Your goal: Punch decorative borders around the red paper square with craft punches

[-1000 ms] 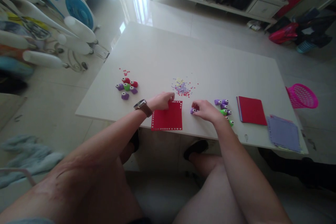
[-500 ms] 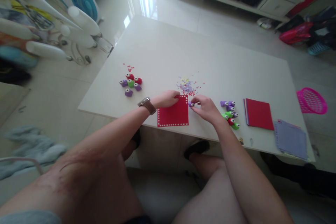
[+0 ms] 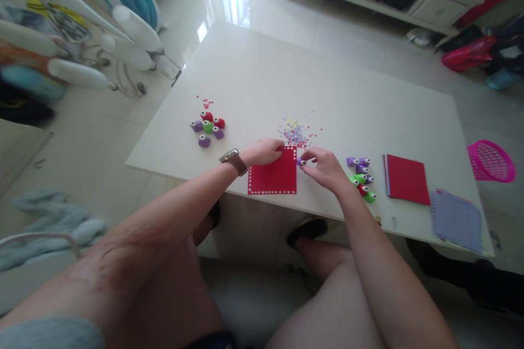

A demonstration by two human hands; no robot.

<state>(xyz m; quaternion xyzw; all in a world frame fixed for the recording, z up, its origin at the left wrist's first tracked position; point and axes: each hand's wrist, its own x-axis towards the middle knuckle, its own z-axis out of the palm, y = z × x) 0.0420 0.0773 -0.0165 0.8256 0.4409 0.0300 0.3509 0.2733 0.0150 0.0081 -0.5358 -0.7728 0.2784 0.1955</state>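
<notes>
White tabletop (image 3: 327, 82) carries a red paper square (image 3: 273, 178) at its near edge. Left hand (image 3: 265, 151), fingers curled, presses the square's top-left corner. Right hand (image 3: 325, 166) pinches a small purple punch (image 3: 302, 161) closed at the square's top-right corner.

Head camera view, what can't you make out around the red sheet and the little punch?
Head view:
The purple punch: mostly covered by the right hand; its cutting shape is too small.
The red sheet: far left corner hidden under the left hand; pressing or pinching, unclear.
The confetti: shapes too small.
</notes>
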